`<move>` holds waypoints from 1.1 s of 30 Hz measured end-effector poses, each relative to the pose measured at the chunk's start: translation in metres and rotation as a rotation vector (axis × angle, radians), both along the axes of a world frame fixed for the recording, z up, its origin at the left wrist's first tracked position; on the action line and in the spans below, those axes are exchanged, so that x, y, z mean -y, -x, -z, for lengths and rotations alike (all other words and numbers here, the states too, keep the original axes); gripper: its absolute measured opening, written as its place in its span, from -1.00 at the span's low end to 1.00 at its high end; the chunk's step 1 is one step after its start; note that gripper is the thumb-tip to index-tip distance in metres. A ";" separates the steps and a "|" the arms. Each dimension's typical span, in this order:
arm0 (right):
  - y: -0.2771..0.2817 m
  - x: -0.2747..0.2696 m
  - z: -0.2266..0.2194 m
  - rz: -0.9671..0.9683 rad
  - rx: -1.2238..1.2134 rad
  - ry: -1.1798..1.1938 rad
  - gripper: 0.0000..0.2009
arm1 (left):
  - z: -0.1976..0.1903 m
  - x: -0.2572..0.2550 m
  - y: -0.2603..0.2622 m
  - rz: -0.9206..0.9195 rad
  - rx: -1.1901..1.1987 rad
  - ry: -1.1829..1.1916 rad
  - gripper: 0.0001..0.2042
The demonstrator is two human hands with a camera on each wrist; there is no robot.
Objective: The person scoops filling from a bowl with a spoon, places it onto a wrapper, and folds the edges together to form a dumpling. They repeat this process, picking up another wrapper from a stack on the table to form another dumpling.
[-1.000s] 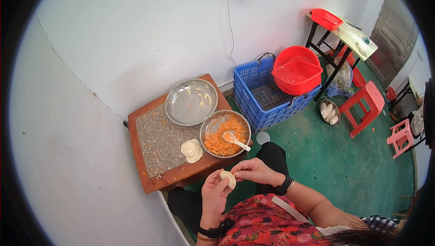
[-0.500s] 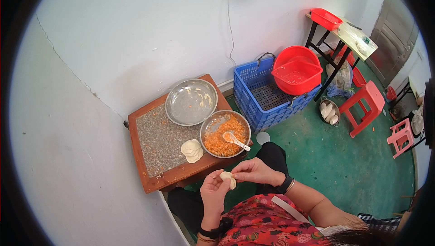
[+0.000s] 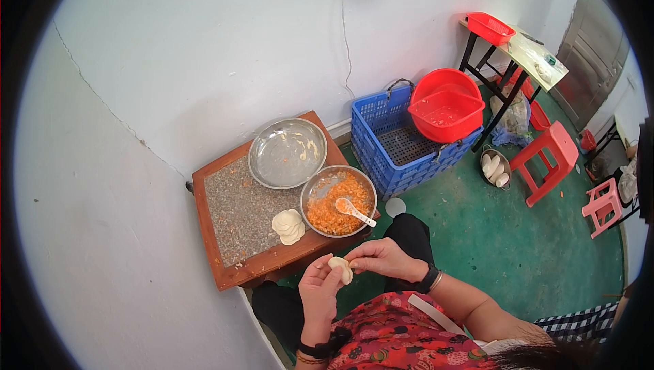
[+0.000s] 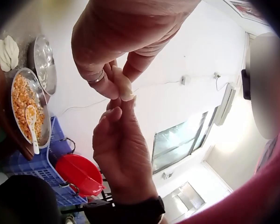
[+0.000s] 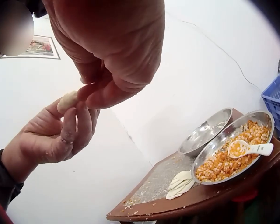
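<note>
A pale, folded dumpling is held up between both hands over the person's lap. My left hand grips its body between thumb and fingers. From the other side, my right hand pinches its edge with thumb and fingertips, as the right wrist view shows the dumpling partly covered by fingers. On the low table, a stack of round dough wrappers lies beside a metal bowl of chopped orange filling. A white spoon rests in the filling.
Behind the filling is a metal basin with dough smears. The low table has a wooden rim and stands against the wall. To its right are a blue crate with red basins on it and a red stool.
The dumpling has turned and tilted slightly in the left hand, and the right fingertips have shifted a little at its edge. A checked cloth shows more at lower right.
</note>
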State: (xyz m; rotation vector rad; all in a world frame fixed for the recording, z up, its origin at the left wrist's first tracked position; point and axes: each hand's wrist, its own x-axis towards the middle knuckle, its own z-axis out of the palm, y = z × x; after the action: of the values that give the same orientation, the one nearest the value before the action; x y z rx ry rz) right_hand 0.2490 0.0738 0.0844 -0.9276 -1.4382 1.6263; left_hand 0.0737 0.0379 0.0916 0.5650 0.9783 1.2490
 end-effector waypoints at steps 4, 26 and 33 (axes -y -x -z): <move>0.000 0.000 0.002 0.014 -0.100 0.125 -0.80 | -0.001 -0.002 0.003 0.034 0.165 0.067 -0.75; -0.003 -0.002 -0.002 -0.112 -0.087 0.159 -0.77 | 0.000 0.000 0.000 0.034 -0.024 0.002 -0.73; 0.000 -0.001 0.003 -0.039 -0.028 0.058 -0.82 | 0.002 0.002 -0.004 0.029 -0.203 -0.154 -0.70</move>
State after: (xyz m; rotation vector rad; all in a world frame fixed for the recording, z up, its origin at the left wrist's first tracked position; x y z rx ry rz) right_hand 0.2488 0.0744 0.0811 -0.9113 -1.4050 1.7110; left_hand 0.0772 0.0362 0.0897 0.8362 1.0438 1.2654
